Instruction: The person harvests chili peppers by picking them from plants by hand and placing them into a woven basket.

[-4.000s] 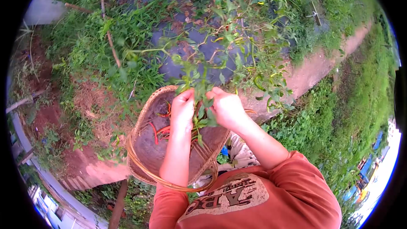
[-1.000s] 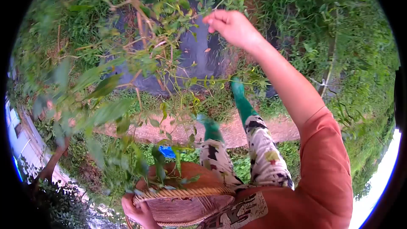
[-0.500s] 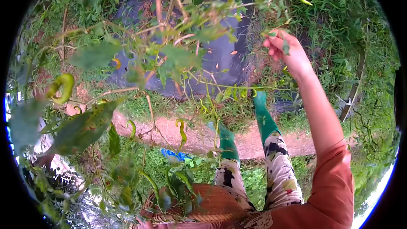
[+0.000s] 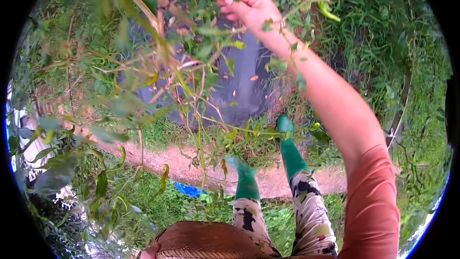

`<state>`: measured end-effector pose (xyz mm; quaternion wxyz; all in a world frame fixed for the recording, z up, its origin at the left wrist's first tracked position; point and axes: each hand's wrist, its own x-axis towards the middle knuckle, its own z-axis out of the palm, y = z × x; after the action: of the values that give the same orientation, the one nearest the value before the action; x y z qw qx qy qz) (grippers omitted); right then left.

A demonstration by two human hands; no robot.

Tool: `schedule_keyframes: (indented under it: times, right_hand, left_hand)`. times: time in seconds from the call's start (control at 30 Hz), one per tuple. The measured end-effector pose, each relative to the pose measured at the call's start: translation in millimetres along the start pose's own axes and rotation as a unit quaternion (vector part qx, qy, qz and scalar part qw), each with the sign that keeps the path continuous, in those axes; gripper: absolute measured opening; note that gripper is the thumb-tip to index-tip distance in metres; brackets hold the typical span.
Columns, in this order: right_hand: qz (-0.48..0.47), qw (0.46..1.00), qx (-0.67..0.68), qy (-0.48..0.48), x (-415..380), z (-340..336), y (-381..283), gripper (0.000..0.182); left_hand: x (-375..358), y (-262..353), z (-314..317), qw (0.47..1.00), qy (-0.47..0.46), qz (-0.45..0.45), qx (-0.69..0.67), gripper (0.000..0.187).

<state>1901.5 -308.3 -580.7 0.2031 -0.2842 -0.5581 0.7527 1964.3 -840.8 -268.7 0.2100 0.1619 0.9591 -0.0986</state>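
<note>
Grass (image 4: 407,67) and weeds cover most of the ground, with a strip of dark mulch sheet (image 4: 239,86) running through the middle and a bare dirt path (image 4: 268,182) crossing below it. Leafy chilli plant branches (image 4: 163,67) spread across the whole left and centre of the view, hiding much of the ground and passing in front of the raised arm. The orange sleeve (image 4: 373,201) rises along the right edge. Two legs in patterned trousers and green boots (image 4: 287,148) stand on the path. The woven basket (image 4: 206,244) sits at the bottom edge, only its upper rim showing; the left hand (image 4: 146,253) is a sliver at that rim, so its grip cannot be told. A scrap of blue (image 4: 189,191) lies in the grass beside the path.

The right hand (image 4: 251,7) is high among the twigs, fingers curled loosely around a thin stem, the grip closed on it. A green chilli (image 4: 328,9) hangs just beside the wrist, apart from the fingers.

Half a second earlier that hand was lower and further right, near the plant's outer twigs; it now sits higher and further left. The basket shows less foliage in front of it than before.
</note>
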Motion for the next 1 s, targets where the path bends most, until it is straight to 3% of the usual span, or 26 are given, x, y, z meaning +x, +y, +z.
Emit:
schedule_keyframes:
  times: [0.07, 0.1, 0.13, 0.2, 0.33, 0.4, 0.47, 0.5, 0.57, 0.7, 0.77, 0.9, 1.0]
  right_hand:
    - [-0.066, 0.998, 0.009, 0.011, 13, 16, -5, 0.021]
    - [-0.058, 0.998, 0.006, -0.006, 21, 19, -15, 0.022]
    - [-0.128, 0.990, 0.054, 0.020, 34, 29, -14, 0.022]
    - [-0.044, 0.996, 0.072, -0.008, 58, 33, -18, 0.028]
    - [0.010, 0.999, -0.023, 0.039, 84, 41, -27, 0.030]
    - [0.015, 0.987, -0.141, 0.073, 88, 41, -31, 0.030]
    - [0.003, 0.983, -0.165, 0.081, 91, 42, -31, 0.029]
    - [-0.003, 0.983, -0.164, 0.082, 92, 42, -30, 0.029]
    - [-0.013, 0.987, -0.138, 0.078, 91, 38, -30, 0.029]
    - [-0.035, 0.997, -0.038, 0.049, 89, 35, -30, 0.028]
    - [-0.043, 0.998, 0.020, 0.027, 92, 40, -28, 0.027]
    - [-0.066, 0.991, 0.120, -0.012, 97, 52, -20, 0.027]
    - [-0.052, 0.992, 0.118, -0.017, 94, 55, -23, 0.026]
  left_hand:
    - [0, 10, 1, 0.981, 0.005, -0.033, -0.189, 0.033]
    - [19, 41, -21, 0.996, -0.009, 0.079, -0.048, 0.028]
    - [24, 48, -27, 0.996, 0.000, 0.077, -0.056, 0.028]
    - [27, 55, -31, 0.992, 0.031, 0.122, -0.030, 0.028]
    - [32, 66, -41, 0.995, 0.020, 0.099, -0.028, 0.029]
    - [22, 56, -30, 0.995, 0.032, 0.084, -0.053, 0.032]
    - [0, 22, -8, 0.985, 0.139, 0.100, -0.021, 0.037]
    - [-9, 11, 0, 0.985, 0.141, 0.096, -0.023, 0.037]
    - [-22, -4, 8, 0.991, 0.115, 0.069, 0.011, 0.041]
    - [10, 28, -14, 0.996, 0.048, 0.080, -0.005, 0.037]
    - [17, 35, -12, 0.990, 0.091, 0.046, -0.093, 0.032]
    - [13, 31, -13, 0.994, 0.079, 0.067, -0.042, 0.033]
    - [14, 33, -16, 0.994, 0.071, 0.076, -0.027, 0.034]
